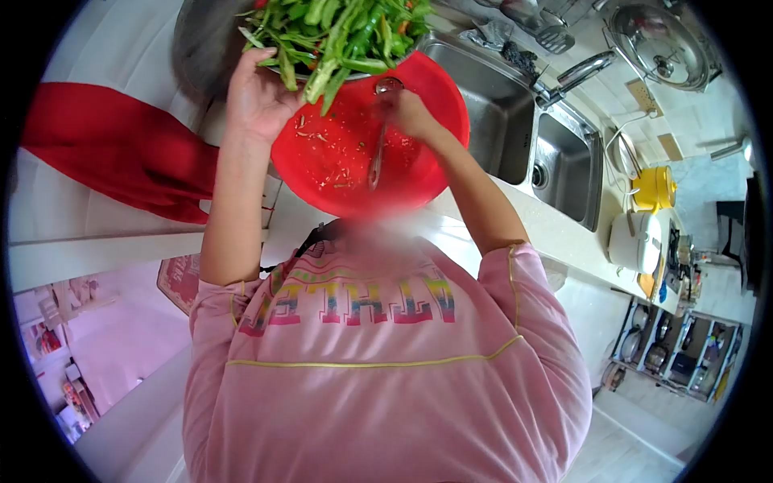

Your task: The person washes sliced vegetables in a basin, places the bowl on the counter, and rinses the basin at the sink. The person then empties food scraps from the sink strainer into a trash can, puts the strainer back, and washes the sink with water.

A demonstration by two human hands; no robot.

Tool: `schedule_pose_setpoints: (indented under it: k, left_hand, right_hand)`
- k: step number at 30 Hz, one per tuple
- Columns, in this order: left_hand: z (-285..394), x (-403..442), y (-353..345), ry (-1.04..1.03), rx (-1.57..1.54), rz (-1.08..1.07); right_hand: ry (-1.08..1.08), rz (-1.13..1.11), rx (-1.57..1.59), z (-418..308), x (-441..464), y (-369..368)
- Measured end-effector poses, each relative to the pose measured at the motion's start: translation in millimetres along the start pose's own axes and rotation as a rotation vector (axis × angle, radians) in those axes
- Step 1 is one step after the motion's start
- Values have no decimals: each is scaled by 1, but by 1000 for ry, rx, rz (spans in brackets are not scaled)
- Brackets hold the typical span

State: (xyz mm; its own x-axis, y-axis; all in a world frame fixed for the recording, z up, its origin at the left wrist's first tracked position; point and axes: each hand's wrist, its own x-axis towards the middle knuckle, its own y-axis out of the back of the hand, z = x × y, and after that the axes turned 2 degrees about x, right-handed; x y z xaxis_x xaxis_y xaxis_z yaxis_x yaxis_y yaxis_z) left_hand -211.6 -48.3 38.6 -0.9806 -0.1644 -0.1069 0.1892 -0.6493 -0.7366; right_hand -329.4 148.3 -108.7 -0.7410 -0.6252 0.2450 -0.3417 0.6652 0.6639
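A heap of sliced green peppers, with a few red bits among them, fills a metal bowl whose rim shows only in part. My left hand grips the bowl's near left side, holding it tilted above a red basin. Small pale and reddish scraps cling to the basin's inside. Over the basin, my right hand is closed around a metal ladle close to its round end; the handle points down toward my body. Some fingers of the right hand are hidden or blurred.
Right of the basin is a double steel sink with a faucet. Farther along the counter stand a white appliance and a yellow pot. Red cloth lies at left. Utensils and a pan lid hang at the wall.
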Motion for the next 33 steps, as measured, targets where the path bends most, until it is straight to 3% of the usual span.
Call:
schedule_pose_setpoints:
  k: [1,5,13,16,19,20,23,26,29,31,33]
  left_hand:
    - [4,2,2,23,5,-81]
    - [10,-3,-2,3,-20,-76]
    - [10,-1,7,-21,-118,67]
    - [10,5,18,-1,-147,8]
    - [10,-2,17,-2,-92,-81]
    - [10,-2,18,-12,-82,-67]
    - [10,-1,23,-9,-76,-53]
    - [9,-2,21,-2,-56,-36]
    - [6,3,27,1,-56,-17]
    - [6,4,27,22,-56,-14]
    - [6,3,26,38,-45,-20]
  right_hand:
    - [-31,-21,-50,-1,5,-8]
    - [-62,-82,-230,-18,30,-28]
    - [-186,-245,-187,-56,62,-113]
    - [-126,-135,-92,-43,74,-144]
    - [-13,-81,82,-27,77,-143]
    - [-247,-242,446,-22,82,-136]
    - [-302,-270,837,-3,89,-108]
    - [92,49,121,7,85,-78]
    - [45,7,194,21,85,-89]
    - [11,-50,82,10,75,-87]
    - [32,36,-81,4,75,-77]
